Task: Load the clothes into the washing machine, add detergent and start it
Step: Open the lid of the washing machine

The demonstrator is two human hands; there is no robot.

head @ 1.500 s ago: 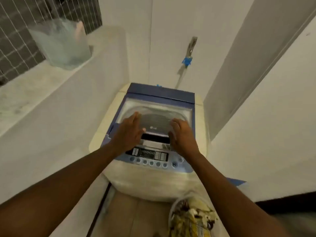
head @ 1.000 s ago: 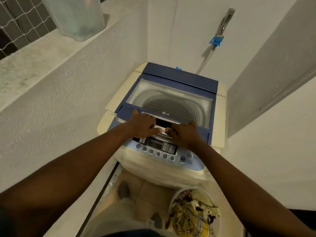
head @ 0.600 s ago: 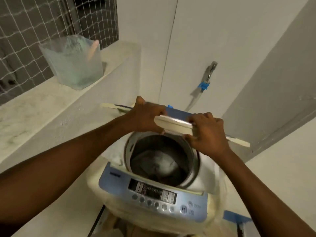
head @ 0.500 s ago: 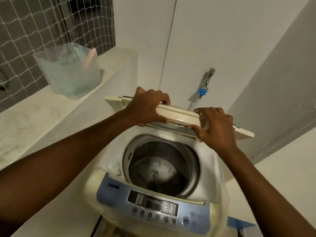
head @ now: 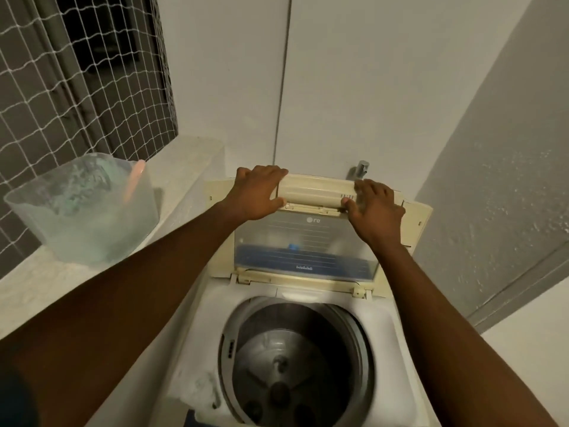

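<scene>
A white top-loading washing machine (head: pixel 385 315) fills the lower middle of the view. Its folding lid (head: pixel 304 238) stands raised against the back wall, cream-framed with a clear window. My left hand (head: pixel 257 192) grips the lid's top edge on the left. My right hand (head: pixel 374 211) holds the same edge on the right. The steel drum (head: pixel 295 362) lies uncovered below, with no clothes visible in it. The clothes are out of view.
A translucent plastic tub (head: pixel 83 211) with pale blue-green contents and a pink handle sticking out sits on the stone ledge (head: pixel 172 180) to the left. Netting (head: pixel 77 87) covers the window behind it. A metal tap (head: pixel 360 169) projects from the back wall. A white wall stands close on the right.
Both hands took the lid at its front edge, lifted it and folded it back until it stands upright. The drum came into sight. The laundry basket dropped out of view.
</scene>
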